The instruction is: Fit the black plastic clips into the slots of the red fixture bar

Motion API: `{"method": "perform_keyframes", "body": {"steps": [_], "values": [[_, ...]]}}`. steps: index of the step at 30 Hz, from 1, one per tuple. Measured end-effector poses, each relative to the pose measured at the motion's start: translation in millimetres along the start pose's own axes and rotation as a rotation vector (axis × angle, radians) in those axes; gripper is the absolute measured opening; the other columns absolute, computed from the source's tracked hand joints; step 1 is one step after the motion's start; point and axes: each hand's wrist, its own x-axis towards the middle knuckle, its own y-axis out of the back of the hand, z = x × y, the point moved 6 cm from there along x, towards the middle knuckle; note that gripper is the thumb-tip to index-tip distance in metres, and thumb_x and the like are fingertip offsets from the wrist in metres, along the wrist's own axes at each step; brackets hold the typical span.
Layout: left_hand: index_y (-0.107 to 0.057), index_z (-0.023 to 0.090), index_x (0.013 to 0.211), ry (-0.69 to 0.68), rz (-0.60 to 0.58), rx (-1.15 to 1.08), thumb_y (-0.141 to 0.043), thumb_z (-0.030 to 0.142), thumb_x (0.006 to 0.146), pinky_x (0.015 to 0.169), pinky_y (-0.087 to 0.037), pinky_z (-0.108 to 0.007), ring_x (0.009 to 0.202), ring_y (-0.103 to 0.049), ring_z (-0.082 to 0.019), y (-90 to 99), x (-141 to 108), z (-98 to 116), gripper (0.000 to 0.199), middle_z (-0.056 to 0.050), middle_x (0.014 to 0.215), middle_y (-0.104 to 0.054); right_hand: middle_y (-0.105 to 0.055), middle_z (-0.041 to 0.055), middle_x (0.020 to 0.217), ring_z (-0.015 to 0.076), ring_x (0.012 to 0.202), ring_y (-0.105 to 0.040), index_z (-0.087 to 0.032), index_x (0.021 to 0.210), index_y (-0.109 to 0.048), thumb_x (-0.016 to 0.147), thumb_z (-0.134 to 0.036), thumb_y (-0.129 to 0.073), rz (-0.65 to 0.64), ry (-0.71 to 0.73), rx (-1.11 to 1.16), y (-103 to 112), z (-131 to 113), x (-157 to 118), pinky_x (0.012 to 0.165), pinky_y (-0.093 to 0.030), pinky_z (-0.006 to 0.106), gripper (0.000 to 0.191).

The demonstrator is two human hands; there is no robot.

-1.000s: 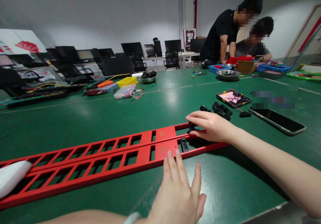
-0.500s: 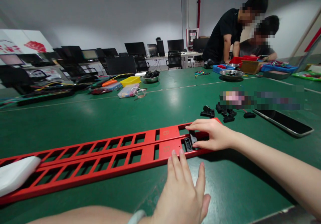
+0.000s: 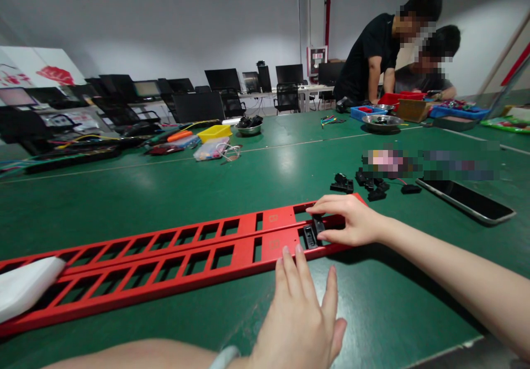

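Two long red slotted frames (image 3: 247, 246) lie side by side across the green table. My right hand (image 3: 351, 220) pinches a small black rectangular part (image 3: 318, 224) between thumb and fingers, over the frames' right end. Just left of it, another black part (image 3: 309, 237) sits in an opening of the nearer frame. My left hand (image 3: 300, 308) is open, its fingers extended and the fingertips at the nearer frame's front edge, close to the seated part. A white object (image 3: 28, 286) rests on the frames' left end.
Several loose black parts (image 3: 368, 184) lie beyond my right hand, near a phone (image 3: 466, 201). Farther back are a yellow tray (image 3: 214, 133), a metal bowl (image 3: 249, 127) and a metal dish (image 3: 381, 122). Two people (image 3: 372, 60) are at the table's far right.
The black part in my right hand has tilted slightly. Both hands stay in nearly the same place, and the frames have not visibly moved.
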Motion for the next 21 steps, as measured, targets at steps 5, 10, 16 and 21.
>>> {"method": "perform_keyframes", "body": {"steps": [5, 10, 16, 21], "values": [[-0.046, 0.023, 0.121, -0.004, -0.006, 0.004, -0.039, 0.052, 0.077, 0.081, -0.040, -0.055, 0.109, -0.040, -0.044, 0.5, -1.3, 0.6, 0.052, -0.029, 0.115, -0.049, -0.060, 0.0132, 0.103, 0.0189, 0.093, -0.057, -0.012, 0.111, -0.054, 0.069, -0.035, -0.062, -0.020, 0.028, 0.026, -1.2, -0.2, -0.6, 0.081, -0.045, 0.032, 0.048], [-0.047, 0.023, 0.120, -0.009, -0.011, 0.004, -0.038, 0.052, 0.078, 0.082, -0.039, -0.055, 0.110, -0.039, -0.044, 0.1, -2.0, 1.7, 0.052, -0.031, 0.116, -0.047, -0.061, 0.0127, 0.102, 0.0190, 0.093, -0.058, -0.013, 0.110, -0.055, 0.068, -0.035, -0.062, -0.024, 0.037, 0.023, -2.3, 0.7, -1.6, 0.081, -0.045, 0.032, 0.048], [-0.046, 0.021, 0.121, -0.009, -0.026, 0.009, -0.038, 0.051, 0.078, 0.083, -0.038, -0.056, 0.111, -0.038, -0.045, -2.9, -1.7, 2.3, 0.053, -0.031, 0.116, -0.046, -0.062, 0.0117, 0.099, 0.0187, 0.090, -0.058, -0.013, 0.109, -0.055, 0.068, -0.035, -0.063, -0.033, 0.022, 0.027, -2.1, -0.8, -1.2, 0.079, -0.045, 0.031, 0.047], [-0.046, 0.021, 0.122, -0.009, -0.028, 0.004, -0.038, 0.051, 0.078, 0.083, -0.038, -0.056, 0.111, -0.038, -0.044, -3.1, -2.5, 2.7, 0.053, -0.030, 0.117, -0.046, -0.064, 0.0111, 0.095, 0.0177, 0.087, -0.058, -0.012, 0.107, -0.056, 0.067, -0.034, -0.062, -0.052, 0.025, 0.021, -3.0, -2.7, -0.2, 0.076, -0.045, 0.030, 0.046]]}}
